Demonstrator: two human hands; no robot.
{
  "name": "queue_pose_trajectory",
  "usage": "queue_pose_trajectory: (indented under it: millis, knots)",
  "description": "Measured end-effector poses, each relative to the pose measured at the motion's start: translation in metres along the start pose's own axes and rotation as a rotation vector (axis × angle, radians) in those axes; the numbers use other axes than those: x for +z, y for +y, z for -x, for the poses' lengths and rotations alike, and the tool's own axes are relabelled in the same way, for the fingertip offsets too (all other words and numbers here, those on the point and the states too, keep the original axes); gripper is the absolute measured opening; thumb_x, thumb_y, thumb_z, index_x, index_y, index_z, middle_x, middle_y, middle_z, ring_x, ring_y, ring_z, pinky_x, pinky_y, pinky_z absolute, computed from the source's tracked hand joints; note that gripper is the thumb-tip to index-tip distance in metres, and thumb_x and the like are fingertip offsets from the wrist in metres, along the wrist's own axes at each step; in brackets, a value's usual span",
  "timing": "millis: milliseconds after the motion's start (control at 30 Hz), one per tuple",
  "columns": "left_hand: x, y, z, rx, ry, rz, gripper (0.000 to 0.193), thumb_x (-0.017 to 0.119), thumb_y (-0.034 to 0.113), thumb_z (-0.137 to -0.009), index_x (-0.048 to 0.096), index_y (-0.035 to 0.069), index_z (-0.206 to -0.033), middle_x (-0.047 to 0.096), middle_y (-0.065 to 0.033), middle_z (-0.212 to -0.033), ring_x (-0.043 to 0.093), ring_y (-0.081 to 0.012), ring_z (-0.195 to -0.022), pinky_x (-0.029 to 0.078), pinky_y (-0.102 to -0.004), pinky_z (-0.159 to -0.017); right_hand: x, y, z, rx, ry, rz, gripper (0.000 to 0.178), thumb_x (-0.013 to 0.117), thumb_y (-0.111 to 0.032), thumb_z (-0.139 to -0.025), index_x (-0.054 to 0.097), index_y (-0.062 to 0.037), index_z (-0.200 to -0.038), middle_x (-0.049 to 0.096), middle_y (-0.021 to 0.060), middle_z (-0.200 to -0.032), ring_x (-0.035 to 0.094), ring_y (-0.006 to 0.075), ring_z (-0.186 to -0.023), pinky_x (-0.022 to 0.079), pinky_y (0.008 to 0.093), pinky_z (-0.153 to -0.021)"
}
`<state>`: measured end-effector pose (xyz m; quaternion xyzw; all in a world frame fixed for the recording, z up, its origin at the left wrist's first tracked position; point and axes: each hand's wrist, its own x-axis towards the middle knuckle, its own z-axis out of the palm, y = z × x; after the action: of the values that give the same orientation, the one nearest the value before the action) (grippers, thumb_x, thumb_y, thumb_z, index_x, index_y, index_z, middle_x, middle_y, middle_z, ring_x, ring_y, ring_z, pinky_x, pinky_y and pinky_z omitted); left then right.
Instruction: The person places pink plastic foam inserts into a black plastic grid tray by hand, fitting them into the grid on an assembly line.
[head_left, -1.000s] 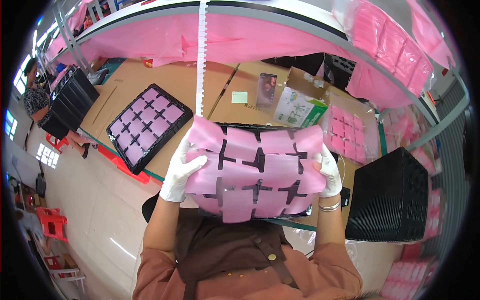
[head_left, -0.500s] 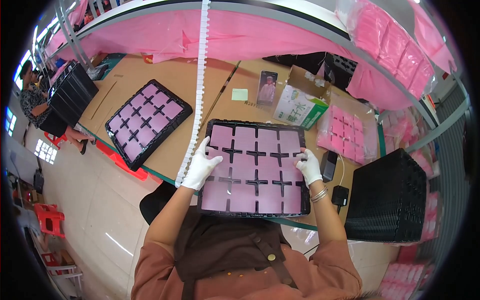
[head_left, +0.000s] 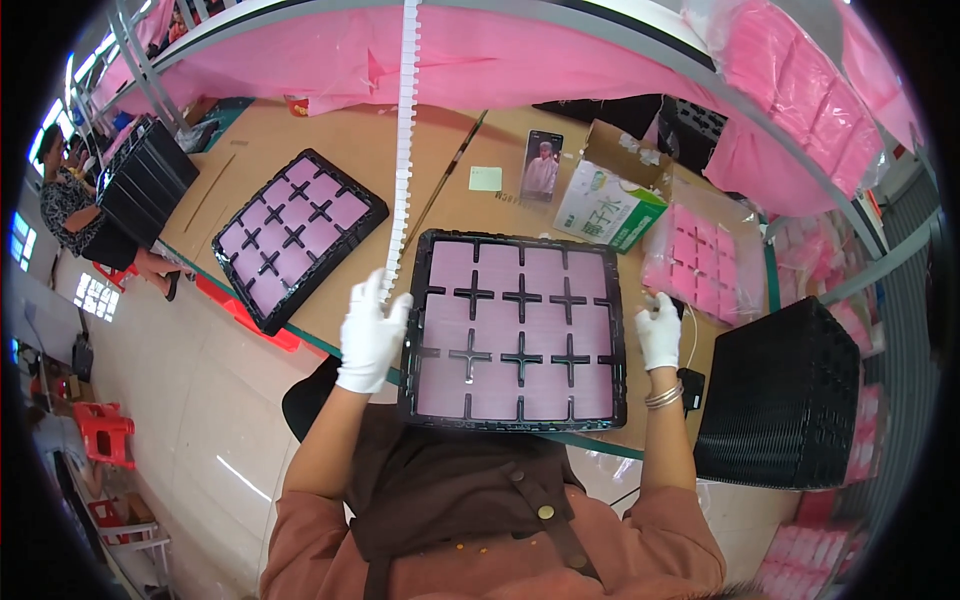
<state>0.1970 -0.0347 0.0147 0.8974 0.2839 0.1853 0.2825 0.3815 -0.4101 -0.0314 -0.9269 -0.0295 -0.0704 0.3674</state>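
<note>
A black plastic tray [head_left: 545, 327] lies in front of me at the table's near edge. Pinkish-mauve sheet fills it, and black cross-shaped dividers stand up through it. My left hand [head_left: 370, 340], in a white glove, is beside the tray's left rim with its fingers apart; whether the thumb touches the rim I cannot tell. Off the right rim, my white-gloved right hand [head_left: 658, 335] hovers with loosely bent, parted fingers and nothing in them. Farther left, a second black tray [head_left: 300, 232] of the same kind lies at an angle, also filled with mauve.
A stack of black trays [head_left: 780, 400] stands at the right. Behind my right hand are a clear bag of pink pieces [head_left: 700, 255], an open carton [head_left: 612, 205] and a phone [head_left: 541, 165]. A white notched strip [head_left: 403, 150] crosses the table. A person [head_left: 75, 215] sits far left.
Both hands have let go of the near tray and moved outward, the left to the left and the right to the right. The pressed sheet and tray stay in place.
</note>
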Motion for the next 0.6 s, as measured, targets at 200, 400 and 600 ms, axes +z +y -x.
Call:
queue_pose_trajectory:
  millis: [200,400,600]
  knots:
    - [0.035,0.024,-0.027,0.465,-0.059,-0.199,0.056,0.061,0.039,-0.088,0.048,-0.001,-0.125,0.052,-0.0216,-0.124,0.050,-0.0367,-0.117,0.042,-0.0437,-0.095,0.046,-0.008,-0.054,0.101,-0.281,-0.703,0.029,0.060,-0.008,-0.086,0.056,0.0033,-0.112,0.064,0.0116,-0.098,0.064,0.0190,-0.084,0.051,0.0293,-0.076]
    - [0.094,0.023,-0.040,0.589,-0.220,-0.370,0.072,0.051,0.053,-0.089,0.043,-0.003,-0.133,0.044,-0.0219,-0.138,0.039,-0.0361,-0.130,0.029,-0.0433,-0.109,0.090,-0.018,-0.086,0.350,-0.675,-1.285,0.020,0.057,-0.005,-0.085,0.053,0.0025,-0.103,0.061,0.0202,-0.102,0.063,0.0351,-0.094,0.053,0.0445,-0.084]
    - [0.029,0.005,-0.027,0.658,-0.391,-0.410,0.070,0.056,0.051,-0.086,0.046,-0.004,-0.128,0.046,-0.0216,-0.136,0.038,-0.0341,-0.132,0.028,-0.0428,-0.110,0.033,-0.009,-0.058,0.386,-0.525,-0.884,0.014,0.058,-0.008,-0.086,0.051,-0.0032,-0.097,0.061,0.0142,-0.098,0.066,0.0289,-0.091,0.055,0.0396,-0.078]
